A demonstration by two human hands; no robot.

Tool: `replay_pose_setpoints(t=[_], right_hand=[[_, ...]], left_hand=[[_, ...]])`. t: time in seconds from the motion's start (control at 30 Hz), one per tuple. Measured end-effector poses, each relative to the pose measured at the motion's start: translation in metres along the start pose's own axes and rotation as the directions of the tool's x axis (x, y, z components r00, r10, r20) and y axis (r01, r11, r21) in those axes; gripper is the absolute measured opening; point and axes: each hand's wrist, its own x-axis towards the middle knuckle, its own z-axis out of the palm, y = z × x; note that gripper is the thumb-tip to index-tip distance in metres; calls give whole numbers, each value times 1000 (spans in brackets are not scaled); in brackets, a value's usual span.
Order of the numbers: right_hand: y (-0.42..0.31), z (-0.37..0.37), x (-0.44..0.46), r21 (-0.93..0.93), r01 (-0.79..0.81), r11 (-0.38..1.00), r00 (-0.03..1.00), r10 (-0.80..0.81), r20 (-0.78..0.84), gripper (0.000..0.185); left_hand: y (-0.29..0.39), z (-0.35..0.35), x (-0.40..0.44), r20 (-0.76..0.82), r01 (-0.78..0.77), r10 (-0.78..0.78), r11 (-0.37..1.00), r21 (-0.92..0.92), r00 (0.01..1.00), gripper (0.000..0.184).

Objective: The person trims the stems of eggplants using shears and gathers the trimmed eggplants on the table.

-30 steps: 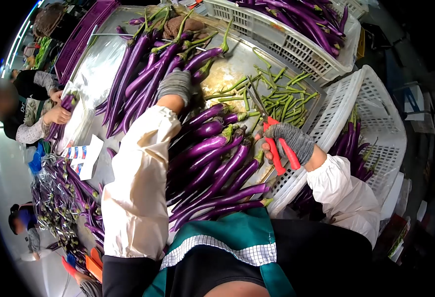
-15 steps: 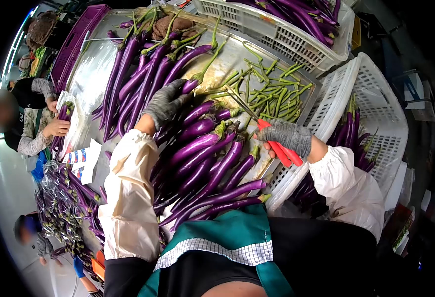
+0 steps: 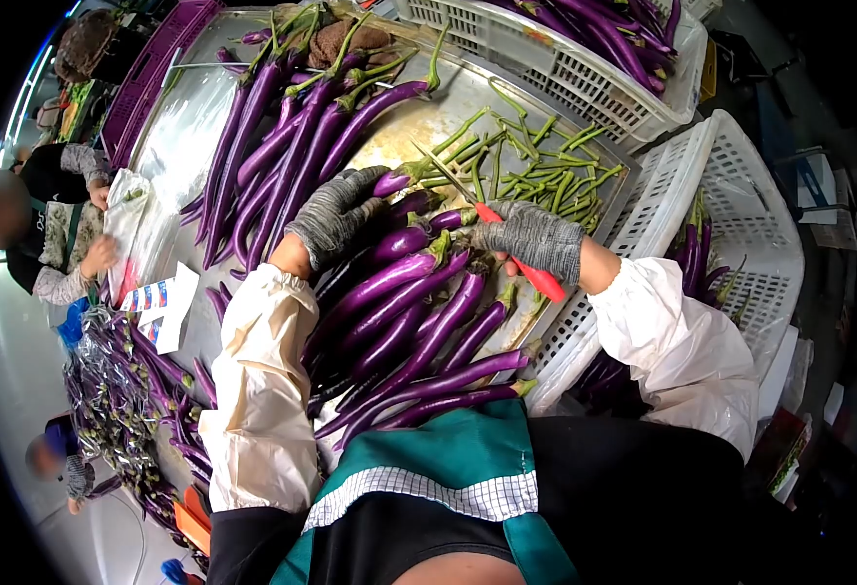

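Observation:
Gray-gloved, my left hand (image 3: pixel 336 216) grips an eggplant (image 3: pixel 389 182) near its green cap, over the pile at the middle of the metal table. My right hand (image 3: pixel 531 239), gloved too, is wrapped round red-handled scissors (image 3: pixel 543 283). The blades point up and left, and their handles look pressed together. Cut green stems (image 3: pixel 555 185) lie just beyond the blades. Beneath and between both hands, a pile of purple eggplants (image 3: pixel 399 292) fans out toward my apron. More long-stemmed eggplants (image 3: pixel 272 136) lie beyond my left hand.
White crates (image 3: pixel 545 63) with eggplants stand at the top and right (image 3: pixel 755 210). A purple crate (image 3: pixel 155 78) is at upper left. A co-worker's hand (image 3: pixel 100 255) is by plastic bags at left. Bagged eggplants (image 3: pixel 121 409) lie at lower left, near another person.
My left hand has come down from the far eggplants and now holds one near its cap. My right hand moved left with the scissors, whose handles have closed. The co-worker's held eggplants are no longer visible.

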Motion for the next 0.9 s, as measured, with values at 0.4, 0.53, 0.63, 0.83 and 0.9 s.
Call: replay_pose_setpoints(t=[0.4,0.53,0.63,0.83,0.9], right_hand=[[-7,-1,-7,-55,-3,998,1000,2,-31,28],[0,4,-6,22,-223,974,972,224,-70,24],[21,5,-3,212,-153,965,976,181,-124,21],[12,-18,-39,489,-140,861,985,173,-22,22],[20,-21,-46,534,-150,832,984,179,-3,24]], left_hand=[[5,6,-4,-27,-4,8,990,142,1000,36],[5,11,-4,-24,55,-51,972,230,998,39],[1,15,-6,-118,-101,181,867,488,976,41],[-24,-3,-19,-195,503,-464,795,338,864,52],[-45,-1,-26,-85,479,-471,863,163,878,53]])
